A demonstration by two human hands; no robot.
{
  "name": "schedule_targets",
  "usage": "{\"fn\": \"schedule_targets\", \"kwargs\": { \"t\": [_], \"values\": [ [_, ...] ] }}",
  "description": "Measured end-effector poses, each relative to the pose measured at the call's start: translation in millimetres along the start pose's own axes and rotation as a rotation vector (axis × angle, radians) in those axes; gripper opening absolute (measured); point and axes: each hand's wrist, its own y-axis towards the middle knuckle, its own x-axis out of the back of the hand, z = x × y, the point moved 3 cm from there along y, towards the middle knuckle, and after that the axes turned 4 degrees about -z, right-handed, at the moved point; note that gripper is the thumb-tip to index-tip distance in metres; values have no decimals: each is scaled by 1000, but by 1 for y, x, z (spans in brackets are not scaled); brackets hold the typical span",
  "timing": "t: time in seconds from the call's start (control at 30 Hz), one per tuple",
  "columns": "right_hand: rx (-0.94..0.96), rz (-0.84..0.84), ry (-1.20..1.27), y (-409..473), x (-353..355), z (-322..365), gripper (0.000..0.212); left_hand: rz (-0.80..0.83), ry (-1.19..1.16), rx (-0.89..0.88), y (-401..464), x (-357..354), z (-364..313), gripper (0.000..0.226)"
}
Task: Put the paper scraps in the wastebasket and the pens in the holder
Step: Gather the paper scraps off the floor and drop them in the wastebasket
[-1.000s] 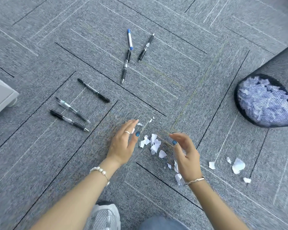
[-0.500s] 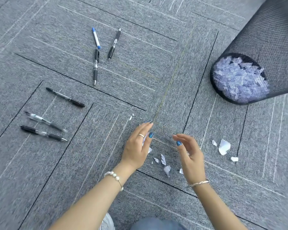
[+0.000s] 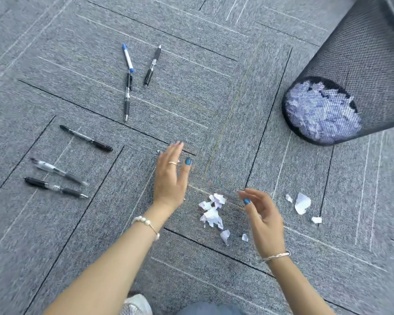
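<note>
Mesh wastebasket (image 3: 359, 71) w/ paper scraps (image 3: 321, 112) (white)

- A single wide-angle view is given, taken from the head and aimed forward and steeply down at grey carpet tiles (image 3: 214, 76).
- The forearms are seen entering from the bottom edge, close to the lens.
- A black mesh wastebasket (image 3: 362, 64) is cut off by the upper right corner.
</note>
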Motion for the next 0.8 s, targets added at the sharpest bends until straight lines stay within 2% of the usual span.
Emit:
{"fn": "schedule_targets", "kwargs": {
  "t": [0.13, 0.33, 0.43, 0.53, 0.7, 0.8],
  "values": [
    [-13, 15, 2, 2, -2, -4, 22, 131, -16, -44, -5, -7, 2, 75],
    [-8, 17, -13, -2, -2, -9, 21, 319, -142, -104, -37, -34, -25, 59],
    [-2, 14, -21, -4, 2, -12, 24, 453, -190, -208, -62, -49, -55, 46],
    [13, -18, -28, -4, 7, -11, 31, 384, -229, -286, -65, -46, -69, 50],
    [-28, -32, -7, -1, 13, -12, 28, 41, -152, -103, -6, -10, -37, 55],
    [-33, -14, -17, 2, 12, -12, 28, -35, 25, -8, 17, 6, -8, 57]
  ]
}}
